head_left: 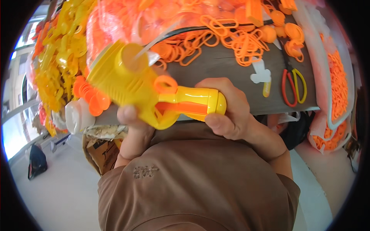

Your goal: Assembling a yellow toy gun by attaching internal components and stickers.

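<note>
Both my hands hold a yellow plastic toy body (142, 86) in front of my chest, tilted with its wide ribbed round end up to the left. My left hand (133, 121) is closed on the wide part's lower side; the thumb shows and most fingers are hidden behind it. My right hand (233, 107) grips the handle end (216, 102), thumb in front and fingers behind. An orange ring (165, 82) sits on top near the middle, and orange shows inside the handle's opening. The toy's wide end is a little blurred.
Orange links (246, 46) and round caps lie along the dark table's (231, 69) far side, beneath a heap of orange parts. Scissors (291, 86) and a white bone-shaped piece (261, 73) lie at right. Yellow parts (65, 50) pile up left, near orange cups (92, 98) and a white jar (79, 115).
</note>
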The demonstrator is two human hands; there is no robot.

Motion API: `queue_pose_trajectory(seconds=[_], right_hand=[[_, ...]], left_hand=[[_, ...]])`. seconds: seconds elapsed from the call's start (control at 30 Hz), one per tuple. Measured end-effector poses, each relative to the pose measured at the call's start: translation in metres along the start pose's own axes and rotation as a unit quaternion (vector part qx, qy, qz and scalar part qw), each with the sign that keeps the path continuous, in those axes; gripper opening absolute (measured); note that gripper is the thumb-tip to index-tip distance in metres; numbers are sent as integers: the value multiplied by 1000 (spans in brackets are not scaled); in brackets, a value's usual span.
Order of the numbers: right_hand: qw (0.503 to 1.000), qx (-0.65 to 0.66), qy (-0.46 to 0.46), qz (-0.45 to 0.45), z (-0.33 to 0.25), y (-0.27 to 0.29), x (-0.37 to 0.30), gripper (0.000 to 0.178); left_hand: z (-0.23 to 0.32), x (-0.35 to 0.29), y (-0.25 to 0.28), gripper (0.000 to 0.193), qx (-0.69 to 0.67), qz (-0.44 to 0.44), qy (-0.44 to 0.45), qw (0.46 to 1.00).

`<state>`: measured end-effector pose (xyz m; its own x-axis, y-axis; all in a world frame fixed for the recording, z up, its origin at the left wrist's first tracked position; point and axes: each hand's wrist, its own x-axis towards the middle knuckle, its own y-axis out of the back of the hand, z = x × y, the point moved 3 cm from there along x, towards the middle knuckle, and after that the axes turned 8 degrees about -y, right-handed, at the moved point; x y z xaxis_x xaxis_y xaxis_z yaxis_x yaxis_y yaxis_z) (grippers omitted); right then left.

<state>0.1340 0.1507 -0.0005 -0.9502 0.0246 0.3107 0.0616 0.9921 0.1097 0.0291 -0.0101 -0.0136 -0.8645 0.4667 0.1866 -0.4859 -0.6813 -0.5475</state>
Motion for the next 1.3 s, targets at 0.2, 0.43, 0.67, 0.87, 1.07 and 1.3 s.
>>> queue_pose_trajectory(seconds=[0.2,0.43,0.67,0.87,1.07,1.3], right_hand=[[991,129,-12,-22,20,-4,-7,56],[996,-82,37,10,8,7,-18,60],[976,-175,124,33,-3,8,-16,58],[985,-119,100,73,0,5,-17,58],[987,-129,52,80,-6,13,-13,61],[997,-12,73,38,3,2,-7,55]], left_hand=[[5,-6,-2,91,-16,-132,26,991],[4,21,-2,109,-69,-202,-20,977],[6,39,5,90,-135,-289,-48,947],[3,24,-3,81,-145,-160,-20,976],[7,16,-6,79,-117,-54,-18,991],[26,23,-4,73,-116,-191,-19,974]])
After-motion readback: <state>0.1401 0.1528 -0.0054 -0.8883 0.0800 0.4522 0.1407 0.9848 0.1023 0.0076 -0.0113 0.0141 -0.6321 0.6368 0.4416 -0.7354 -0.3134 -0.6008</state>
